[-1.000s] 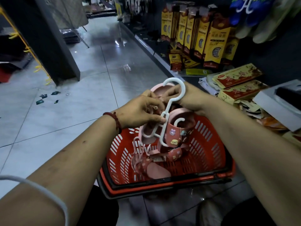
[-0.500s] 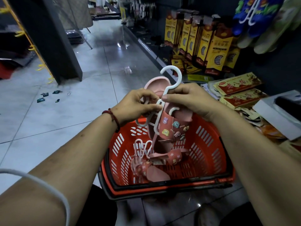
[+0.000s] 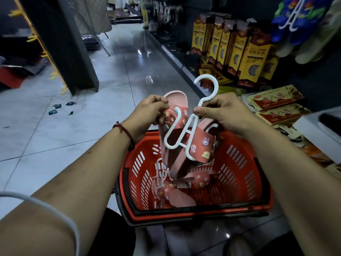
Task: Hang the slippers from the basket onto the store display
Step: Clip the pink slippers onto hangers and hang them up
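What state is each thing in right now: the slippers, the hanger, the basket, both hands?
Left hand: closed on the left slipper.
Right hand: pinching the hanger's neck.
White hanger: held up over the basket, hook on top, not yet hung.
Pink slippers: on the hanger, lifted above the basket.
Red basket: on the floor, another pink pair lying inside.
Blue slippers: hanging on the display.
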